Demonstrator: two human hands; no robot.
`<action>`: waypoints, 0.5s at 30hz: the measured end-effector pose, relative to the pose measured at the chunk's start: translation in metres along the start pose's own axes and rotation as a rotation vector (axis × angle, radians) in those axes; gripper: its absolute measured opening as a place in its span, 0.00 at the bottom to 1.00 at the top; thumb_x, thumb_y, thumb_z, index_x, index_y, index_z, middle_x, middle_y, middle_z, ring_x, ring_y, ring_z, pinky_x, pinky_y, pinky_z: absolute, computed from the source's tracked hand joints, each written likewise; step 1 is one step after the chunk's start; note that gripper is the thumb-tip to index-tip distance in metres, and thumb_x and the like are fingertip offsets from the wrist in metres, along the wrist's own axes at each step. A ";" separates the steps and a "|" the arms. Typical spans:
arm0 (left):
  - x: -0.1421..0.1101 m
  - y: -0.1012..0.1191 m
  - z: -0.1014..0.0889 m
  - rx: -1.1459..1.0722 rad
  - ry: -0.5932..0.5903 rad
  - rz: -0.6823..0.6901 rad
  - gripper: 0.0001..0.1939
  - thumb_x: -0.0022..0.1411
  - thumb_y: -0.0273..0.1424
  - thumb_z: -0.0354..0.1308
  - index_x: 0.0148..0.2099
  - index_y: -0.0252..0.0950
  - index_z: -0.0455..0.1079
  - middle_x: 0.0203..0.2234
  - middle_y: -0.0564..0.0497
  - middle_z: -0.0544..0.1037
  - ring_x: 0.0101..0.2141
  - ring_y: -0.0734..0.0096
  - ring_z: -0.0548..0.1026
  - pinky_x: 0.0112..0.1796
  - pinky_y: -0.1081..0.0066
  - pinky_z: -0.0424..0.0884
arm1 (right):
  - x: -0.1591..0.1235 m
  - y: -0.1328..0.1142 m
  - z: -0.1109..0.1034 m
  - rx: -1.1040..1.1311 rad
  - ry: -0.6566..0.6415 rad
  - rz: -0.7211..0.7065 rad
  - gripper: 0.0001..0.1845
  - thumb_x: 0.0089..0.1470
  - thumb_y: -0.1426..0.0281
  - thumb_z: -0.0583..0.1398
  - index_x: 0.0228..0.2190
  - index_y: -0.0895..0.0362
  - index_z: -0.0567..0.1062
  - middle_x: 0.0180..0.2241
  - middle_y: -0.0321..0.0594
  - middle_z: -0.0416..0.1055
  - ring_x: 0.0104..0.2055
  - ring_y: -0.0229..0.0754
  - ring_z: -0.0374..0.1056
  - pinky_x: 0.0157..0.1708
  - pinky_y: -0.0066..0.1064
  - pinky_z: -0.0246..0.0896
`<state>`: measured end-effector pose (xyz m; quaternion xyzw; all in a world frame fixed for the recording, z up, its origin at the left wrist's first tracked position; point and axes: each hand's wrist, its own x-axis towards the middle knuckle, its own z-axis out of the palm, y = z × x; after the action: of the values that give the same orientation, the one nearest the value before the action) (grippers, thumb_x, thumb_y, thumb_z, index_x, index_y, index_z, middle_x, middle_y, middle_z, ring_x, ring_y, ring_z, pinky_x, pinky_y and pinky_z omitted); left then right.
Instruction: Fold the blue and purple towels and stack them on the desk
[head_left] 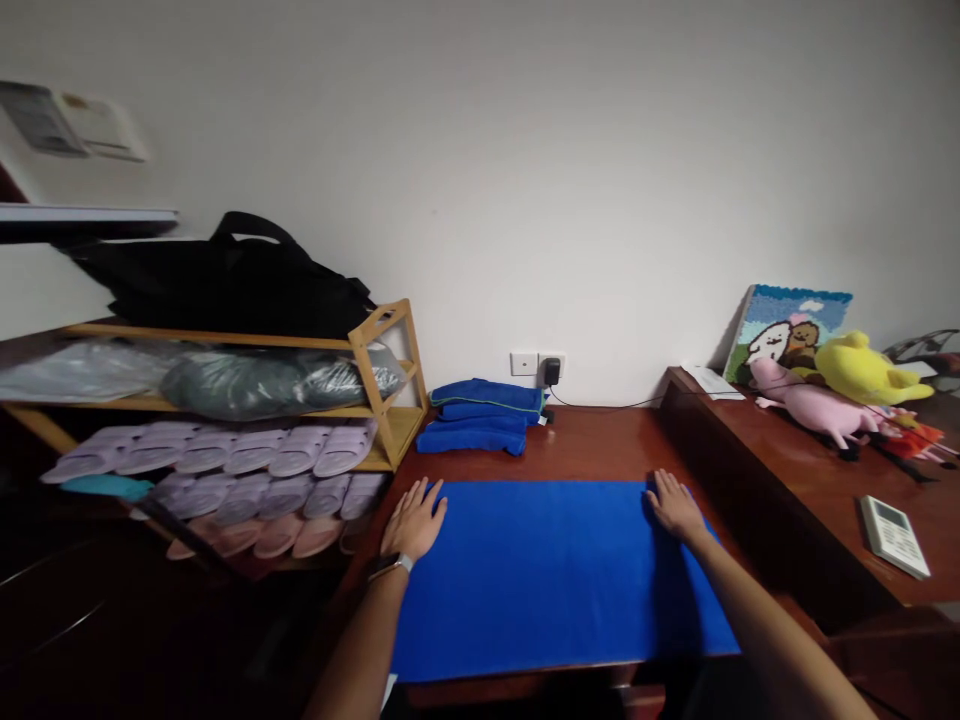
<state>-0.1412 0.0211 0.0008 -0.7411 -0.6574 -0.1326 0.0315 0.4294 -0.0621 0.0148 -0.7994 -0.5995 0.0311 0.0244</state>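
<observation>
A blue towel [555, 575] lies spread flat on the reddish-brown wooden table [592, 440]. My left hand [414, 522] rests flat on the towel's far left corner, fingers stretched out; a watch is on that wrist. My right hand [675, 506] lies flat on the far right corner, fingers apart. Neither hand holds anything. Behind the spread towel, against the wall, sits a stack of folded blue towels [481, 415].
A wooden rack [379, 380] at the left holds rows of lilac and pink slippers [247, 465], bagged items and a black bag [225, 275]. A raised side surface at the right carries plush toys [832, 395], a picture, and a white remote [894, 535]. A plugged-in charger [552, 371] is on the wall.
</observation>
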 end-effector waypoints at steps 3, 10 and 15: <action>-0.002 0.000 0.003 -0.017 0.012 0.001 0.30 0.73 0.43 0.40 0.70 0.38 0.60 0.70 0.43 0.61 0.69 0.57 0.57 0.67 0.55 0.52 | -0.012 -0.101 -0.004 0.053 0.075 -0.264 0.37 0.68 0.58 0.41 0.69 0.66 0.53 0.72 0.49 0.45 0.74 0.49 0.38 0.72 0.44 0.33; -0.007 0.001 0.001 -0.044 0.009 -0.002 0.29 0.73 0.43 0.41 0.71 0.41 0.59 0.71 0.45 0.58 0.70 0.59 0.53 0.67 0.55 0.51 | -0.066 -0.313 0.010 0.277 -0.029 -0.755 0.40 0.69 0.48 0.37 0.71 0.60 0.47 0.73 0.44 0.40 0.75 0.45 0.35 0.72 0.44 0.31; -0.006 0.000 -0.002 -0.032 -0.027 0.003 0.29 0.74 0.44 0.42 0.72 0.41 0.58 0.71 0.44 0.57 0.70 0.58 0.54 0.67 0.55 0.51 | -0.064 -0.303 0.014 0.255 -0.123 -0.673 0.42 0.69 0.48 0.35 0.71 0.63 0.46 0.73 0.46 0.39 0.75 0.46 0.33 0.73 0.45 0.28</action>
<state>-0.1420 0.0146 0.0010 -0.7443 -0.6544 -0.1328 0.0110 0.1202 -0.0382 0.0252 -0.5445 -0.8206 0.1438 0.0968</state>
